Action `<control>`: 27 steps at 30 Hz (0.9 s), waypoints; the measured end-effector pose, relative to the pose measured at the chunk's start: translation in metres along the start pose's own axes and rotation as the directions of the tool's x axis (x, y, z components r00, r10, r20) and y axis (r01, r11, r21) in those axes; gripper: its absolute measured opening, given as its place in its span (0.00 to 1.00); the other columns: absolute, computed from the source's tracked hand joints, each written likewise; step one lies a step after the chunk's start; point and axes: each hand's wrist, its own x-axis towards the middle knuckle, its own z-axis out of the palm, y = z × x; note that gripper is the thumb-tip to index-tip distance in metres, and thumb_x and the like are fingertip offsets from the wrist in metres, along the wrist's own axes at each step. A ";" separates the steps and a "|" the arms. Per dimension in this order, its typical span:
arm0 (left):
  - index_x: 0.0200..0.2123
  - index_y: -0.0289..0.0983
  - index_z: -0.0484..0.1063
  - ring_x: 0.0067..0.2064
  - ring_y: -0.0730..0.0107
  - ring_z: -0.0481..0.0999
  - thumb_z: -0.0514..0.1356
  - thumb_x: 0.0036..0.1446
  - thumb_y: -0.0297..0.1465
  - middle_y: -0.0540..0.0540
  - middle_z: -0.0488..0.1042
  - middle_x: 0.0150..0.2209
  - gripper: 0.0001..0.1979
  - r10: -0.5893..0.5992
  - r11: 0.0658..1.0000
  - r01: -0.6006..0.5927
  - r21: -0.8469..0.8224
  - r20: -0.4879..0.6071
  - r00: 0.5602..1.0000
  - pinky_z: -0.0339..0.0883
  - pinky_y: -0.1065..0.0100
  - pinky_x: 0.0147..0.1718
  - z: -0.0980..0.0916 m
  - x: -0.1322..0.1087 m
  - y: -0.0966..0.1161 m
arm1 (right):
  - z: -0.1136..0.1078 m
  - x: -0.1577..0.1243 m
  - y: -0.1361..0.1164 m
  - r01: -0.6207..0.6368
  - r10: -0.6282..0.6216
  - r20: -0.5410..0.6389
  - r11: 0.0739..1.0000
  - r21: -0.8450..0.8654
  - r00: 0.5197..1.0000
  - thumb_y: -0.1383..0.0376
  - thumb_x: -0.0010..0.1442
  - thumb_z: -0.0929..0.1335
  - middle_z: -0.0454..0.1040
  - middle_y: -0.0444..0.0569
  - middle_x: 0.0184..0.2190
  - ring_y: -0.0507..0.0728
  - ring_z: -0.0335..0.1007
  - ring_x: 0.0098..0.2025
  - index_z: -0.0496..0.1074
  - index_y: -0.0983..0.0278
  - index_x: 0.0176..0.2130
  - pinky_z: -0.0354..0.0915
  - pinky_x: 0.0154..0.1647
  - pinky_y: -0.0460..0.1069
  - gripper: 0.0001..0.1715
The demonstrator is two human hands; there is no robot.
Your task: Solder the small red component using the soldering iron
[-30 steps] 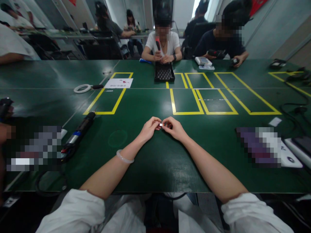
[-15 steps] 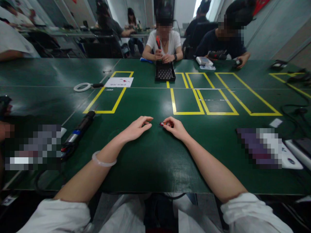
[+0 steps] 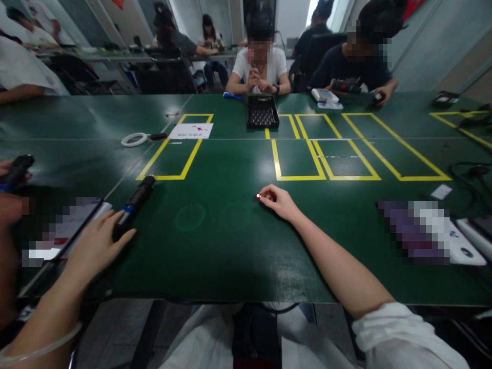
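My left hand [image 3: 96, 243] is over the black electric screwdriver [image 3: 139, 197], which lies on the green table with its thin bit pointing away from me. The thumb is spread to the right of the tool's body and the fingers lie along its left side, not wrapped round it. The tool's rear part is hidden under the palm. My right hand [image 3: 279, 200] rests on the table, its thumb and fingers pinching a small red piece with a bright spot [image 3: 257, 197]. Most of that piece is covered by the fingers.
Yellow tape outlines [image 3: 300, 178] mark the table. A printed sheet [image 3: 191, 131] and a white cable coil [image 3: 134, 139] lie at left. Across sits a person with a black tray [image 3: 263, 115]. A blurred phone-like item [image 3: 415, 230] lies at right; another person's hand [image 3: 11, 169] is far left.
My left hand has moved left and towards me, from beside the right hand to the electric screwdriver. My right hand stays in place with the small red piece.
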 end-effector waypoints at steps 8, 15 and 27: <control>0.68 0.44 0.35 0.65 0.53 0.60 0.46 0.57 0.44 0.45 0.59 0.66 0.39 0.004 0.993 0.009 -0.121 0.109 0.994 0.56 0.55 0.61 0.007 -0.001 -0.018 | 0.001 0.000 0.001 0.000 0.000 -0.018 1.000 -0.008 1.000 0.58 0.55 0.69 0.65 0.41 0.24 0.49 0.59 0.25 0.70 0.64 0.38 0.58 0.27 0.45 0.13; 0.68 0.37 0.43 0.55 0.50 0.70 0.48 0.55 0.44 0.39 0.64 0.61 0.39 -0.063 0.995 0.071 -0.068 0.123 0.990 0.65 0.56 0.53 -0.003 -0.004 0.018 | 0.001 0.000 0.002 -0.009 0.009 -0.009 1.000 0.002 1.000 0.60 0.55 0.69 0.65 0.41 0.24 0.49 0.59 0.25 0.70 0.65 0.37 0.57 0.27 0.45 0.11; 0.69 0.33 0.42 0.59 0.46 0.66 0.54 0.55 0.42 0.34 0.62 0.63 0.43 0.213 0.926 -0.187 -0.328 0.045 0.976 0.64 0.53 0.54 -0.007 0.012 0.159 | 0.000 0.000 0.006 0.025 -0.023 -0.036 0.998 0.061 0.999 0.62 0.55 0.69 0.69 0.43 0.29 0.50 0.60 0.27 0.69 0.64 0.39 0.58 0.29 0.46 0.12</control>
